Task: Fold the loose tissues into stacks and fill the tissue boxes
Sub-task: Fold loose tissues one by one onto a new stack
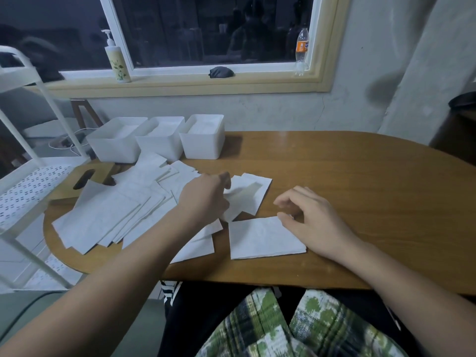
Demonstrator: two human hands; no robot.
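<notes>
The left hand [206,199] pinched a creased white paper tissue [253,195]. At its three o'clock, the right hand [313,220] lay half-open, holding nothing.

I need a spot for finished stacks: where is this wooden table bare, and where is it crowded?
Bare: the right part of the brown wooden table, beyond the right hand, and the strip behind it, right of the three white plastic boxes. Crowded: the left part, where loose white tissues overlap from the boxes toward the near edge.
</notes>
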